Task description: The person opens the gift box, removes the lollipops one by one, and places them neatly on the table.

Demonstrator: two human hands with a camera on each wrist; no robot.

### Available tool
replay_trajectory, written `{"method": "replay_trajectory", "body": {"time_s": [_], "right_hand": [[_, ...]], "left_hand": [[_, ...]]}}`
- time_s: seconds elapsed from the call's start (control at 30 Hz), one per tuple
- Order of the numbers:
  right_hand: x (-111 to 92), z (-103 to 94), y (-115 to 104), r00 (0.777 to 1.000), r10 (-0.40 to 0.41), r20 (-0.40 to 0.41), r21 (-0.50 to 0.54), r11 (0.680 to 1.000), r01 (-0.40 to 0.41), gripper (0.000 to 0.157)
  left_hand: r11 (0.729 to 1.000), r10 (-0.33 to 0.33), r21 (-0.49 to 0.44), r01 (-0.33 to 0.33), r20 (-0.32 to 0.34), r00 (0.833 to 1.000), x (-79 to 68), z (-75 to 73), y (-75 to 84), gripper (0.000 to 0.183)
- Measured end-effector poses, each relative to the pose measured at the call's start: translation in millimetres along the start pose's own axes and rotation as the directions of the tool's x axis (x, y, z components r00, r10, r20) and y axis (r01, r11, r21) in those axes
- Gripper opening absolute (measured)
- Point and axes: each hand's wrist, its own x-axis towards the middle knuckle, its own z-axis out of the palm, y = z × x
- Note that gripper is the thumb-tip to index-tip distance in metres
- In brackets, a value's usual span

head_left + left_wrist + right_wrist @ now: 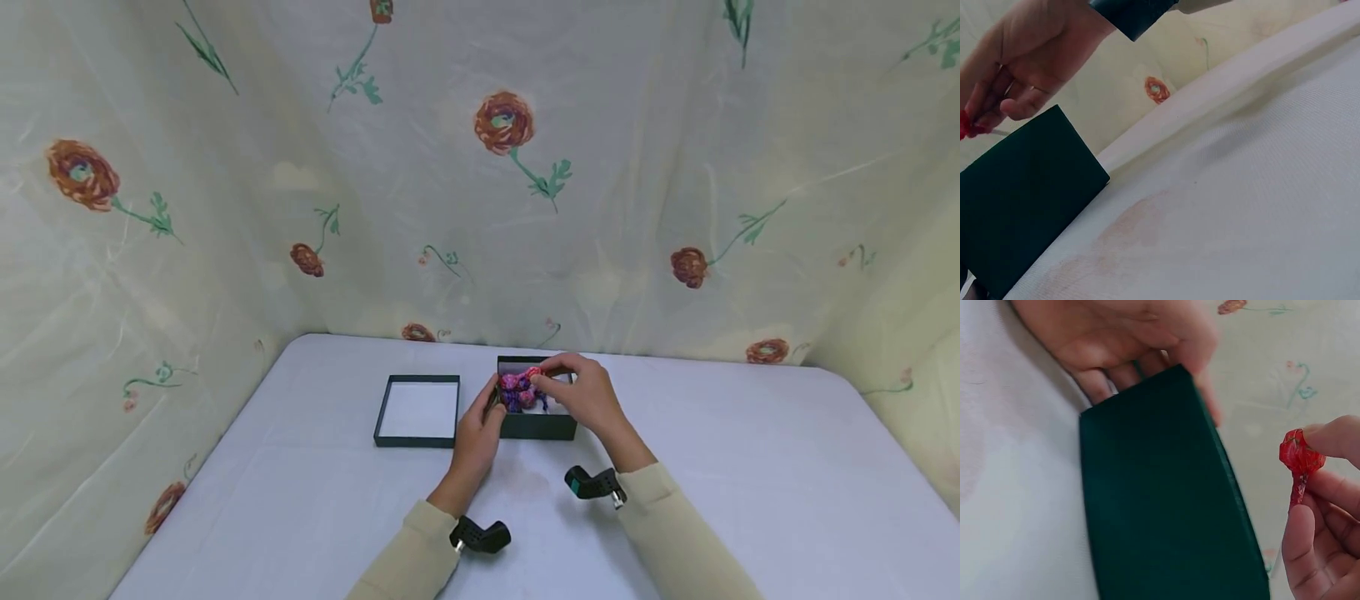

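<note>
A dark green box (537,427) stands uncovered on the table, with several lollipops (516,393) in pink and purple wrappers heaped in its left part. My left hand (476,433) grips the box at its left side, its fingers against the wall. Over the box's right part, my right hand (588,396) pinches a red-wrapped lollipop (1300,453) between thumb and fingers. In the right wrist view the candy end points up and the thin stick hangs below. The left wrist view catches only a bit of red at those fingertips, above the box wall.
Left of the box lies a square lid (415,442), dark-rimmed with a white inside facing up. A white cloth covers the table (300,492). Flower-printed curtains (600,167) hang behind it and at the sides. Each wrist wears a black camera mount (483,536).
</note>
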Motion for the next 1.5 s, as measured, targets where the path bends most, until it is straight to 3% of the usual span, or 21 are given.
{"method": "replay_trajectory", "body": {"time_s": [0.3, 0.57, 0.83, 1.13, 1.5], "right_hand": [[-13, -20.5, 15, 0.994, 0.043, -0.104, -0.006, 0.999, -0.044, 0.035], [-19, -31.2, 30, 0.984, 0.085, -0.154, -0.030, 0.995, -0.091, 0.035], [-18, -32.7, 45, 0.981, 0.093, -0.169, -0.052, 0.993, -0.103, 0.031], [-13, -43.7, 63, 0.973, 0.139, -0.186, -0.125, 0.979, -0.164, 0.031], [-13, -54.0, 75, 0.968, 0.216, -0.126, -0.171, 0.957, -0.236, 0.031]], "left_hand": [[0.999, -0.044, 0.007, 0.044, 0.008, 0.999, -7.2, 6.2, -5.8, 0.050], [1.000, 0.004, 0.001, -0.004, -0.030, 1.000, -9.4, 5.1, -7.8, 0.050], [0.999, 0.033, -0.005, -0.034, -0.024, 0.999, -9.7, 1.9, -6.7, 0.051], [1.000, 0.021, 0.006, -0.021, -0.024, 0.999, -5.4, -0.7, -1.8, 0.051], [1.000, 0.017, 0.004, -0.017, -0.037, 0.999, -2.5, 2.0, 1.6, 0.050]]}}
